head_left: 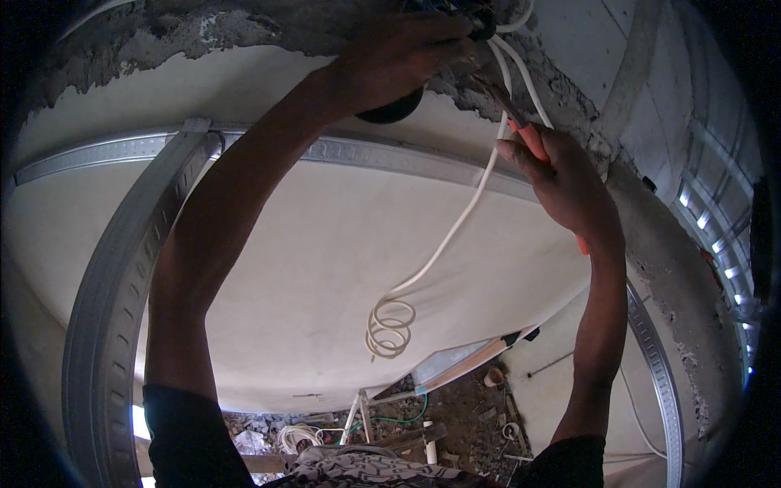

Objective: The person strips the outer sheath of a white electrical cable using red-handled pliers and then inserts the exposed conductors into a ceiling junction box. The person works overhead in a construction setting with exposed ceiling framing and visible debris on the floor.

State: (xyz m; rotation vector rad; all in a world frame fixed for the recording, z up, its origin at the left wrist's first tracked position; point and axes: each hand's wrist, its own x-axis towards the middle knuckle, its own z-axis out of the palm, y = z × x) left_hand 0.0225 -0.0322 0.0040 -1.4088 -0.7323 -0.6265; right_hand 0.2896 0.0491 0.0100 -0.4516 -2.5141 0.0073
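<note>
Raised at the upper right, my right hand (569,183) is closed around pliers (533,138) with red-orange handles. Their dark metal jaws point up and left toward my other hand. My left hand (403,61) is up against the rough wall top, its fingers drawn together beside a dark cluster of wires (480,20); whatever they pinch is too dim to make out. Below that hand shows part of a dark rounded object (394,110). A white cable (455,232) hangs from the cluster, passes behind the pliers and ends in a loose coil (390,329).
A metal channel (390,157) runs across the pale wall, and an upright metal stud (122,276) stands at left. Another metal strip (655,366) curves at right. Far below lie rubble (480,415), a white cable bundle (297,437) and a ladder-like frame (358,415).
</note>
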